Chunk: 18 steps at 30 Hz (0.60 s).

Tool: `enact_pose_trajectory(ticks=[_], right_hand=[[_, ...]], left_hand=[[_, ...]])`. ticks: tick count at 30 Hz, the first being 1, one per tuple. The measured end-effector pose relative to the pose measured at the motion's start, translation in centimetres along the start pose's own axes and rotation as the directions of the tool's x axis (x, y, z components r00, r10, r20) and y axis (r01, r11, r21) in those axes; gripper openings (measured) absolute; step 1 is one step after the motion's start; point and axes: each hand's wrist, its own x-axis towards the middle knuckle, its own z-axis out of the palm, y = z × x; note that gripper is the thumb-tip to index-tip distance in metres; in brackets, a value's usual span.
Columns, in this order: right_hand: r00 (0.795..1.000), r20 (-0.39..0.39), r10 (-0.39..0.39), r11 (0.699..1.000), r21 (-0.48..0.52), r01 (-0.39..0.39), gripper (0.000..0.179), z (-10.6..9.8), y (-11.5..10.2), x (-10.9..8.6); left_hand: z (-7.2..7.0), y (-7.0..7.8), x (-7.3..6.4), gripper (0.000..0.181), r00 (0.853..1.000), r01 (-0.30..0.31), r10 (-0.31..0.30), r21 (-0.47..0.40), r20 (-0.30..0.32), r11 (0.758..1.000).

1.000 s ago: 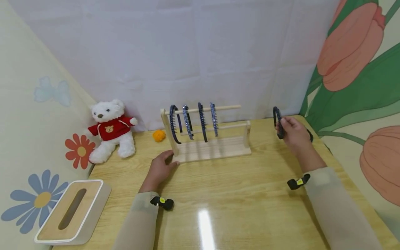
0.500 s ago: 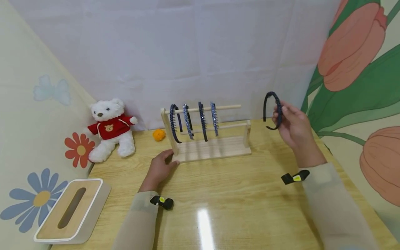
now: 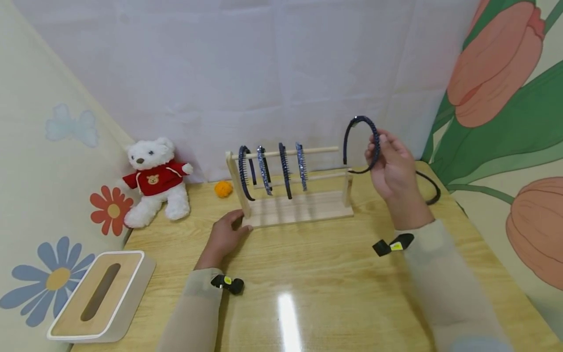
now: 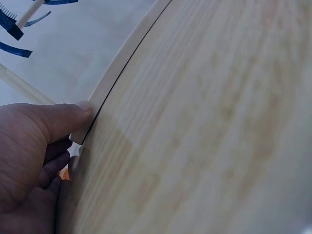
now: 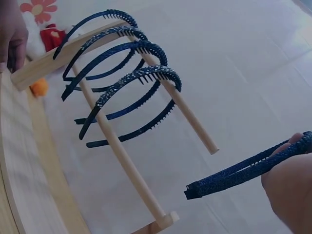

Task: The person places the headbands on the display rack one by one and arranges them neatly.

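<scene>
My right hand pinches a dark blue toothed headband by one side, raised just beyond the free right end of the upper rod. In the right wrist view, the held headband's tips point toward the rack, apart from the rod. Several dark and glittery headbands hang on that rod of a wooden headband rack. My left hand grips the left end of the rack's base. In the left wrist view, the thumb presses the base edge while the fingers curl behind it.
Another dark headband lies on the table behind my right wrist. A white teddy bear in a red top sits at the back left, an orange ball beside the rack. A tissue box stands front left.
My right hand has lifted the headband and carried it left toward the rod's free end, turning it so its loop shows. The left hand and the rack have stayed put.
</scene>
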Motion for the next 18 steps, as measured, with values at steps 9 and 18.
enact_pose_trajectory(ticks=[9,18], right_hand=[[0.998,-0.064,0.027,0.989,-0.146,-0.036,0.022,0.3,3.2,0.4],[0.997,-0.08,0.008,0.971,-0.237,-0.026,0.026,0.3,5.7,0.1]], left_hand=[[0.1,-0.3,0.0,0.056,1.0,-0.007,0.007,-0.007,0.009,1.0],[0.0,-0.3,0.2,0.056,1.0,0.002,-0.002,0.013,0.016,1.0]])
